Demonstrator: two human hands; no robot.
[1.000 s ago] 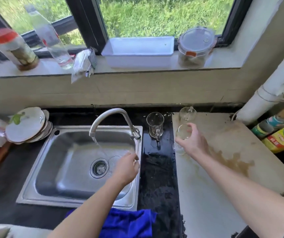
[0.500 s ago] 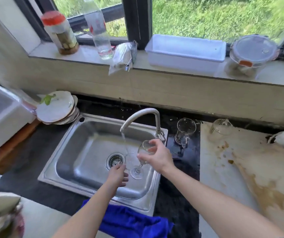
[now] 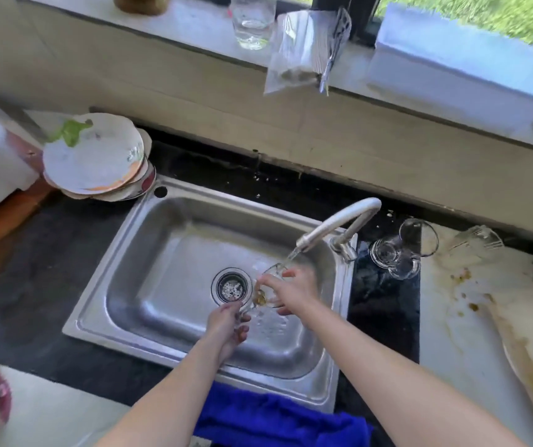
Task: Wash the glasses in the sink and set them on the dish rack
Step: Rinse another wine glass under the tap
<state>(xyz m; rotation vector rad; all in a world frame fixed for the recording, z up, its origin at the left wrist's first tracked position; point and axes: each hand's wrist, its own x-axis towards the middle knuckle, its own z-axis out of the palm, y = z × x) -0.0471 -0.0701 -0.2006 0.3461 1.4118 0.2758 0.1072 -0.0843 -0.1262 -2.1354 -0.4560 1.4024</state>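
Over the steel sink both my hands hold one clear stemmed glass, tilted under the running tap. My right hand grips its bowl, where brownish residue shows. My left hand pinches the glass's foot. Water falls from the spout onto the glass rim. A clear glass mug stands on the black counter right of the tap. Another clear glass lies on the stained pale board further right. No dish rack is in view.
A stack of dirty plates sits at the sink's back left corner. A blue cloth hangs over the sink's front edge. On the windowsill are a water bottle, a plastic bag and a white tub.
My right hand has lowered the stemmed glass under the water stream and tilted it. My left hand has taken hold of its foot. The camera has tipped down and shifted left.
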